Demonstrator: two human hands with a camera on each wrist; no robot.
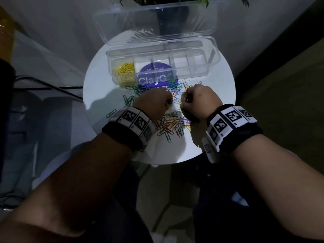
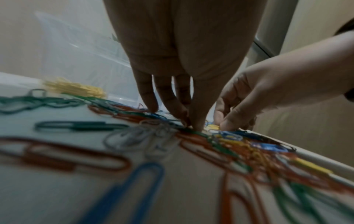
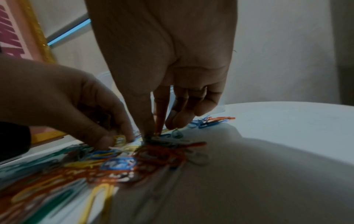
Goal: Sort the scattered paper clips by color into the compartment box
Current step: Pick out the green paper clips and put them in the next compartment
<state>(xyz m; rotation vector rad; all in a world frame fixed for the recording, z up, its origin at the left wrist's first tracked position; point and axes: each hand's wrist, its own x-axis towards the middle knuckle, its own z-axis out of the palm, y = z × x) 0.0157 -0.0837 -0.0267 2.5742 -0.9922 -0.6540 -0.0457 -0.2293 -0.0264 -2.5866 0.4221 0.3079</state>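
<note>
Paper clips of mixed colours (image 1: 172, 122) lie heaped on the round white table (image 1: 210, 88). Behind them stands the clear compartment box (image 1: 215, 55), lid up, with yellow clips (image 1: 125, 68) in its leftmost compartment. Both hands are down in the heap, close together. My left hand (image 1: 154, 102) (image 2: 191, 126) pinches a yellow clip (image 3: 119, 139) between thumb and fingertip. Thumb and index finger of my right hand (image 1: 198, 99) (image 3: 152, 134) are pressed together on clips at the heap's middle; which clip they hold is hidden.
The open lid (image 1: 154, 23) leans back against a dark plant pot (image 1: 173, 16). A blue round sticker (image 1: 156, 76) shows through the box bottom. Loose green clips (image 1: 128, 100) lie left of the hands. The table edge is near my wrists.
</note>
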